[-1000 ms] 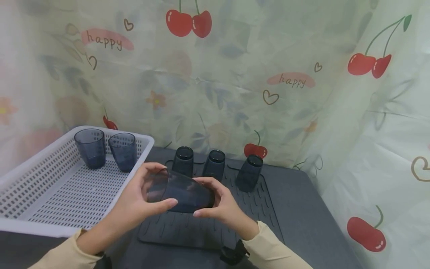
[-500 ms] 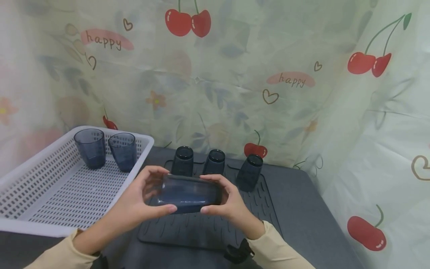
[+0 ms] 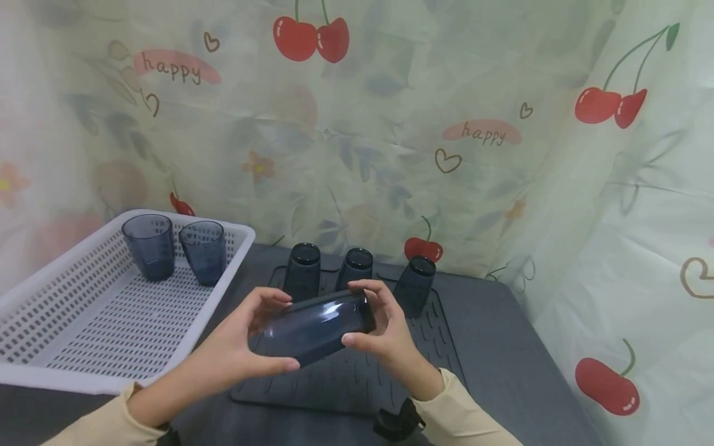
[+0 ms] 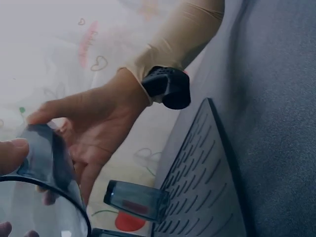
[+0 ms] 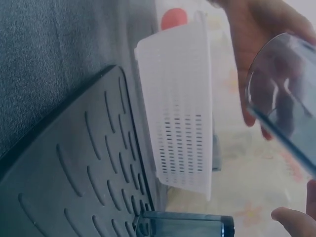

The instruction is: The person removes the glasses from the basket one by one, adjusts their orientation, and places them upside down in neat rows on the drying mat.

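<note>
You've got the dark glass cup (image 3: pixel 315 326) lying sideways between both hands above the drying mat (image 3: pixel 357 378). Your left hand (image 3: pixel 240 347) curls round its open end, your right hand (image 3: pixel 385 328) pinches the base. Two cups stand in the white basket (image 3: pixel 83 334).
</note>
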A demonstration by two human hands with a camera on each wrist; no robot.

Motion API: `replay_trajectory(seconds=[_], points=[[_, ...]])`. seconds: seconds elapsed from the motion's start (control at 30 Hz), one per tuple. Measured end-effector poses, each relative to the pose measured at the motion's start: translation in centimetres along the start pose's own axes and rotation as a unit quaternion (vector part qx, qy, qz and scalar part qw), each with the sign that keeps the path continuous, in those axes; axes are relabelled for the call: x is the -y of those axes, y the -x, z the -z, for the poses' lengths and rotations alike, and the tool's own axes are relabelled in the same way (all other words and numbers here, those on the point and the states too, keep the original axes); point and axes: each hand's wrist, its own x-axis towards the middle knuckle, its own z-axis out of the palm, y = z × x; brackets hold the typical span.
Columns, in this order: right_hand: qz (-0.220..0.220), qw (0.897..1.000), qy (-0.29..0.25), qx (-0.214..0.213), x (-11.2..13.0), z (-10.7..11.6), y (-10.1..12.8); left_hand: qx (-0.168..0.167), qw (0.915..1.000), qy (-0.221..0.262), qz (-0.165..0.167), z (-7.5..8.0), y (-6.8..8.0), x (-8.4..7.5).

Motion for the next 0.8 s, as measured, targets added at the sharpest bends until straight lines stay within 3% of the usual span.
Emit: replay_trajectory(seconds=[0.17, 0.3, 0.53, 0.8], points=[[0.019, 1.0, -0.004, -0.004, 0.1, 0.0, 0.1, 0.04, 0.9989, -0.02, 0.017, 0.4, 0.0, 0.1], [0.022, 1.0, -0.014, -0.005, 0.2, 0.2, 0.2, 0.054, 0.9969, -0.05, 0.027, 1.2, -0.1, 0.1], [0.002, 1.0, -0.001, -0.012, 0.2, 0.9, 0.5, 0.107, 0.9871, -0.107, 0.054, 2.3, 0.1, 0.4], [-0.024, 0.999, 0.029, -0.026, 0.4, 1.7, 1.0, 0.218, 0.9708, -0.049, 0.089, 2.4, 0.3, 1.6]])
